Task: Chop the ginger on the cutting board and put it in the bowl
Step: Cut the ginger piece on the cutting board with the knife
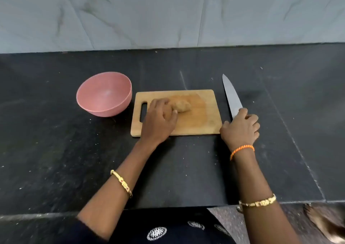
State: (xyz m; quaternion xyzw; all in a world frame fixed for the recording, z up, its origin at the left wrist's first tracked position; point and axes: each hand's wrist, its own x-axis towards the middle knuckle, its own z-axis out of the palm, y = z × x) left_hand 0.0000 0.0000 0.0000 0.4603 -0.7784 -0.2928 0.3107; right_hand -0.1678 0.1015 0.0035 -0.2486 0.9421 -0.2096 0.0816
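Observation:
A knobbly piece of ginger (181, 105) lies whole near the middle of the wooden cutting board (203, 116). My left hand (159, 120) rests on the board with its fingers curled against the ginger's left end. Just right of the board, my right hand (240, 128) grips the handle of a long knife (231, 94), whose blade lies on the counter pointing away from me. The pink bowl (103, 94) stands left of the board, with nothing inside it.
Everything sits on a black stone counter (74, 150) backed by a grey marbled wall (168, 14). The counter's front edge runs close to my body at the bottom.

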